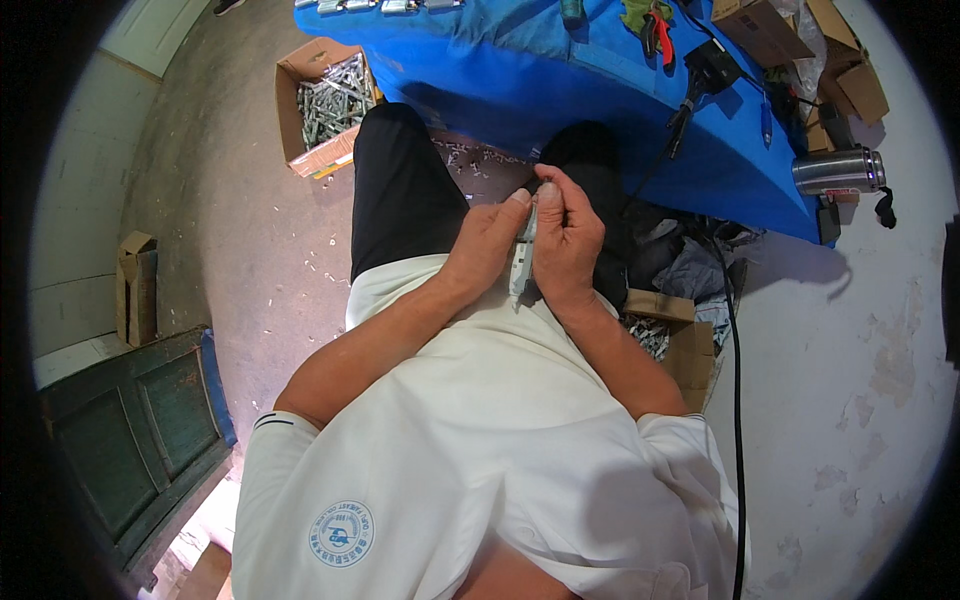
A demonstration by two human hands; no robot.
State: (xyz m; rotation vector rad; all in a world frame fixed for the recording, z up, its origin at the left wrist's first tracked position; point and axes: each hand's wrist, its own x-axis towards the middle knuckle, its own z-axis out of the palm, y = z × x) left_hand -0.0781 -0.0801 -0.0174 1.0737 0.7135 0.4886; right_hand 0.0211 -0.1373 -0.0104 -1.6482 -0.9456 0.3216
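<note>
Close together over my lap, my left hand [484, 243] and my right hand [568, 240] are both closed on a narrow, pale metal-looking piece [520, 268]. Its slim end sticks out below the hands and points back at my shirt. The thumbs lie side by side near its upper end, and the fingers behind hide much of it. I cannot make out its exact kind.
Left of my knees a cardboard box [292, 120] holds many slim metal parts [335, 104]. Ahead stands a blue-covered table [480, 75] with red-handled pliers [658, 38] and a steel flask [838, 172]. A black cable [737, 400] hangs at the right, beside another carton [690, 355].
</note>
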